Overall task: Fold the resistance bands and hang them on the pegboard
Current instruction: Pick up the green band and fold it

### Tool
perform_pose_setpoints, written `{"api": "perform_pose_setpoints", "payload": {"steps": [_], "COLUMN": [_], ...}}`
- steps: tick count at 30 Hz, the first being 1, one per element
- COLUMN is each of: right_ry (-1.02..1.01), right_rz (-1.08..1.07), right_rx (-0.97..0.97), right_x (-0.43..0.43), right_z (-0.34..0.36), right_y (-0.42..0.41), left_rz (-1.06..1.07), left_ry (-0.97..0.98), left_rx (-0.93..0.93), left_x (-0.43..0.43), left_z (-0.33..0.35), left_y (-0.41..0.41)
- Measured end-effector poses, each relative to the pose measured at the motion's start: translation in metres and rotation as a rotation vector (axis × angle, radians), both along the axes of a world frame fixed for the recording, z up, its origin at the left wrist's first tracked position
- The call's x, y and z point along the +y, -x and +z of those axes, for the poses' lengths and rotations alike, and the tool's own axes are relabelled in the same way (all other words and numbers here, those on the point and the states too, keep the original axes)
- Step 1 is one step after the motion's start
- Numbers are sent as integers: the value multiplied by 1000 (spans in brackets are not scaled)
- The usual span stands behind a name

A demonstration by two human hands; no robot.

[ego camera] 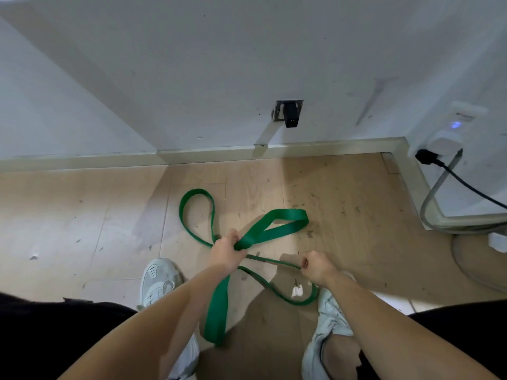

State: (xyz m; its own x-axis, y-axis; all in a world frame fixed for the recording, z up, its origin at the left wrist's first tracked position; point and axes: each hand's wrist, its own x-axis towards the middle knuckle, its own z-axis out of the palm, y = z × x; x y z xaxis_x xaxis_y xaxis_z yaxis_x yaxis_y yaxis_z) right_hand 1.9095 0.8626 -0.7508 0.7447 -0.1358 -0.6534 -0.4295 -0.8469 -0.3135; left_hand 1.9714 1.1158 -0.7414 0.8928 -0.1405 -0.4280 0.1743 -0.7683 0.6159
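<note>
Green resistance band is trailing in loops over the wooden floor while the left hand is clenching gathered layers and the right hand is pinching one strand, which wants drawing in flat, untwisted.

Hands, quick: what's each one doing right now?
Left hand: closed, gripping the gathered green band.
Right hand: closed, pinching a thin stretch of the same band.
</note>
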Motion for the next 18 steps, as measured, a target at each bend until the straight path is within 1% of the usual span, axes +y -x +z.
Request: {"api": "perform_pose_setpoints", "payload": {"steps": [2,3,7,10,12,15,18], "right_ry": [11,2,-72,-106,-136,-272,-458], "right_rz": [3,-13,-206,-315,-381,-450,-470], "right_rx": [27,10,-114,-211,-302,-423,-483], "right_x": [0,-1,-1,-3,-2,4,17], "right_z": [0,0,18,39,56,84,114], "right_y": [0,-2,-20,-38,-51,-76,-98], "left_rz": [-28,-54,-152,-247,-343,-437,-496], "left_ry": [40,49,41,-23,-86,-149,-206], "left_rx": [-63,-112,-316,-443,-489,-512,-618], "left_x": [-1,-2,2,7,14,28,43], "left_z": [21,35,101,156,195,250,299], "left_y": [-17,-27,-71,-101,-116,-129,-129]}}
